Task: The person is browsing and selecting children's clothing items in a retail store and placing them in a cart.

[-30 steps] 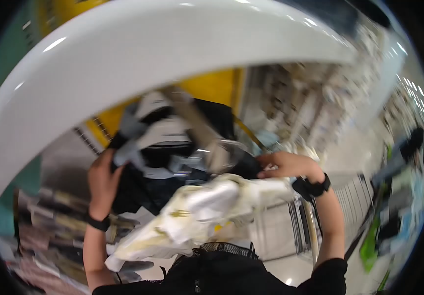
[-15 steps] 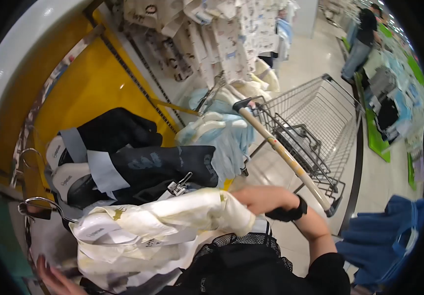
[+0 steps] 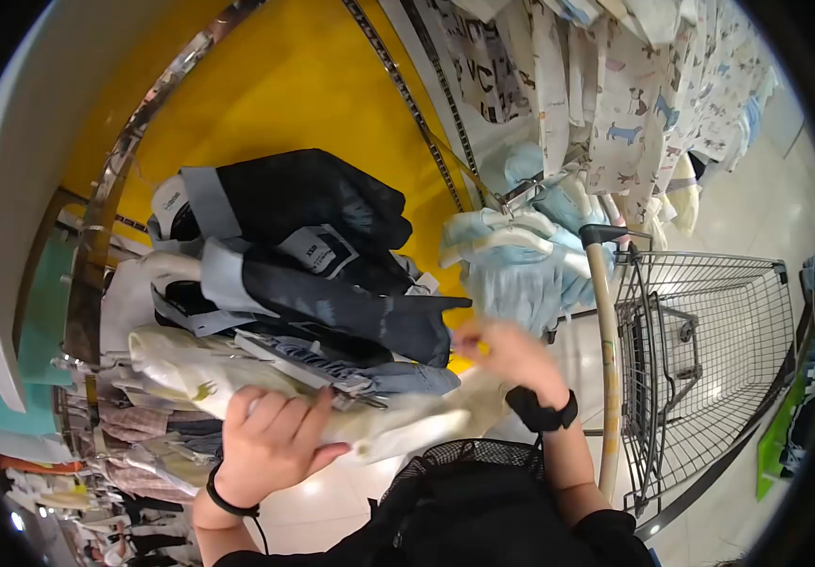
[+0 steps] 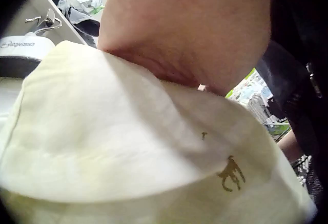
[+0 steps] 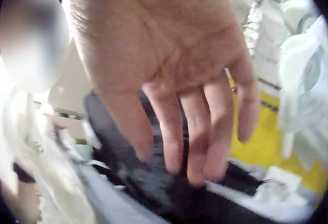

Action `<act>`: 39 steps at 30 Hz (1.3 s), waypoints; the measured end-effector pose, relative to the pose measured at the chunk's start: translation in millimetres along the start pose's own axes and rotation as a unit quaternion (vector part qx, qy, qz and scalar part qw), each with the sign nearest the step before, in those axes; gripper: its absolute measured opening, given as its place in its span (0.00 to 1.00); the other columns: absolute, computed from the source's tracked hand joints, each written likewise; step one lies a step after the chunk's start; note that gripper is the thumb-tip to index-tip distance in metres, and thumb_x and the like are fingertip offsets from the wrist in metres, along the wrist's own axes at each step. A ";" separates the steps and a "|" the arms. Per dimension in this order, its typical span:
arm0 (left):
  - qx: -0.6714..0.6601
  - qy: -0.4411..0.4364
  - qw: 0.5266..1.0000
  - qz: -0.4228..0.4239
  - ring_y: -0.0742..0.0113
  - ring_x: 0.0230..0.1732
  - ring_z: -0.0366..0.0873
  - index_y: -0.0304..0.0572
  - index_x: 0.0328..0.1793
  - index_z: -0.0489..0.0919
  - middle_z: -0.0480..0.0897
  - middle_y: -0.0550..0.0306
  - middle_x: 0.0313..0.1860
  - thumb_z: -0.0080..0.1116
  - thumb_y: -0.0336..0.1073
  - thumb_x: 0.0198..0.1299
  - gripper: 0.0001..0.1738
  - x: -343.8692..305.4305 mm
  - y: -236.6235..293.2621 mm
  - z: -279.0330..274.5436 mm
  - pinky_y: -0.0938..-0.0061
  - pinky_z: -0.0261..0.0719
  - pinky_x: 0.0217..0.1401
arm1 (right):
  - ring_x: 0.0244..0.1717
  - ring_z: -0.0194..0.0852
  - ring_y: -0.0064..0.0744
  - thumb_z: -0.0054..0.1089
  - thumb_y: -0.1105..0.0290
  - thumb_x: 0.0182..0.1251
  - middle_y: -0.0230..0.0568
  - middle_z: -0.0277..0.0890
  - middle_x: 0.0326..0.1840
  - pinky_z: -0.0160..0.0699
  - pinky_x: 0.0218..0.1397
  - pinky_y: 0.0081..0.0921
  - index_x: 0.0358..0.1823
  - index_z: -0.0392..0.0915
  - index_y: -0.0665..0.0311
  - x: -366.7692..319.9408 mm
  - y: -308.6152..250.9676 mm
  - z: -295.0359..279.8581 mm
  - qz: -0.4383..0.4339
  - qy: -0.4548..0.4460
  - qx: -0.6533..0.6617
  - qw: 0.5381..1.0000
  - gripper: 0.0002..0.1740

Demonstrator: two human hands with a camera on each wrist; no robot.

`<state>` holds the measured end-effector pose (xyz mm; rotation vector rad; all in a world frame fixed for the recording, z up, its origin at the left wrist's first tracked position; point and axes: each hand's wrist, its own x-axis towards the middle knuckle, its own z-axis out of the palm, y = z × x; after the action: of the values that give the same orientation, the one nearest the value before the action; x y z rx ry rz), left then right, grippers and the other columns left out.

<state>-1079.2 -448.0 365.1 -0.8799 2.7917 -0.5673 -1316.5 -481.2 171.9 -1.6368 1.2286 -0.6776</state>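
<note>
My left hand lies against the cream shirt, its index finger straight and its thumb pointing right. In the left wrist view the cream shirt, with a small brown animal print, covers those fingers. My right hand, blurred, is by the lower end of a dark shirt with light blue collar trim. In the right wrist view my right hand has loosely bent, spread fingers in front of dark cloth, with nothing held. Another dark shirt hangs behind.
A metal rail stands left, before a yellow panel. Pale blue clothes hang beyond the dark shirts. A wire shopping cart is to the right, its handle near my right arm. Printed clothes hang upper right.
My right hand has left the cream shirt's sleeve and moved to the dark shirt. My left hand has come from the lower left onto the cream shirt. The view has turned left.
</note>
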 end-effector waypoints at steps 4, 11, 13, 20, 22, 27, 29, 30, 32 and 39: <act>-0.026 -0.068 0.991 -0.111 0.66 0.25 0.65 0.39 0.51 0.73 0.70 0.60 0.24 0.53 0.45 0.49 0.24 -2.1 16.5 -7.4 0.69 0.60 0.38 | 0.44 0.71 0.43 0.65 0.63 0.42 0.51 0.72 0.44 0.69 0.47 0.32 0.42 0.72 0.69 41.1 60.0 33.8 -0.159 0.219 0.005 0.963 0.25; 0.096 -0.042 0.987 -0.118 0.59 0.58 0.63 0.56 0.52 0.74 0.68 0.58 0.53 0.51 0.26 0.45 0.24 50.3 27.7 -4.7 0.47 0.48 0.63 | 0.50 0.67 0.46 0.49 0.71 0.47 0.57 0.68 0.47 0.66 0.51 0.38 0.42 0.70 0.77 18.3 -9.3 151.3 -0.232 -0.089 -0.003 0.969 0.20; 0.091 -0.150 0.975 -0.137 0.60 0.56 0.64 0.53 0.50 0.75 0.70 0.61 0.52 0.51 0.25 0.41 0.25 62.8 26.4 -1.3 0.47 0.48 0.63 | 0.44 0.71 0.48 0.52 0.71 0.45 0.56 0.71 0.43 0.69 0.48 0.39 0.41 0.72 0.68 19.3 -0.8 161.1 -0.290 -0.136 0.016 0.947 0.18; 0.041 -0.161 0.970 -0.178 0.65 0.38 0.69 0.43 0.26 0.80 0.72 0.62 0.24 0.53 0.24 0.29 0.12 31.5 13.1 12.6 0.57 0.56 0.60 | 0.39 0.73 0.46 0.56 0.69 0.41 0.44 0.75 0.34 0.71 0.41 0.38 0.45 0.72 0.60 72.7 143.8 130.5 -0.046 -0.038 0.079 0.995 0.23; 0.042 -0.164 0.968 -0.186 0.64 0.37 0.70 0.43 0.26 0.80 0.71 0.62 0.23 0.54 0.24 0.28 0.13 30.6 14.1 11.4 0.56 0.57 0.61 | 0.41 0.73 0.46 0.58 0.70 0.39 0.45 0.75 0.36 0.71 0.44 0.37 0.47 0.71 0.61 67.9 174.7 139.9 0.008 -0.110 0.079 0.991 0.26; 0.047 -0.184 0.967 -0.172 0.66 0.38 0.69 0.45 0.28 0.80 0.70 0.63 0.25 0.54 0.25 0.30 0.14 27.6 9.5 14.0 0.54 0.56 0.60 | 0.53 0.64 0.51 0.69 0.70 0.27 0.56 0.65 0.52 0.66 0.55 0.34 0.60 0.57 0.61 64.6 183.7 205.7 -0.069 -0.098 0.178 0.977 0.50; 0.044 -0.183 0.968 -0.166 0.66 0.39 0.69 0.44 0.29 0.80 0.70 0.63 0.25 0.54 0.26 0.28 0.15 28.5 9.0 13.3 0.54 0.56 0.60 | 0.53 0.63 0.52 0.65 0.70 0.30 0.58 0.62 0.54 0.65 0.55 0.35 0.58 0.57 0.63 74.4 183.9 227.1 -0.053 -0.069 0.134 0.987 0.45; 0.043 -0.185 0.968 -0.165 0.66 0.39 0.69 0.44 0.29 0.80 0.70 0.63 0.25 0.54 0.26 0.28 0.15 28.3 9.1 12.7 0.54 0.56 0.60 | 0.50 0.65 0.53 0.65 0.70 0.31 0.56 0.65 0.51 0.67 0.53 0.35 0.56 0.60 0.65 79.6 190.0 236.5 -0.021 -0.067 0.136 0.988 0.42; 0.041 -0.190 0.967 -0.163 0.65 0.39 0.69 0.44 0.29 0.80 0.70 0.63 0.25 0.54 0.26 0.27 0.16 27.2 8.5 12.0 0.53 0.56 0.60 | 0.47 0.68 0.54 0.65 0.71 0.31 0.54 0.68 0.48 0.70 0.50 0.34 0.54 0.63 0.68 92.1 195.0 237.2 0.011 -0.063 0.140 0.988 0.40; 0.045 -0.193 0.967 -0.159 0.65 0.39 0.69 0.45 0.29 0.80 0.70 0.63 0.25 0.54 0.26 0.27 0.16 15.3 6.1 10.3 0.53 0.56 0.60 | 0.45 0.72 0.27 0.61 0.69 0.52 0.39 0.75 0.44 0.69 0.48 0.21 0.50 0.68 0.66 94.9 200.9 210.9 -0.057 0.028 0.308 0.949 0.23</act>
<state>-1092.1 -455.4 352.6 -1.2741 2.2758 -0.4961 -1187.9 -504.6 -105.1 -1.1710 0.8407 -1.0638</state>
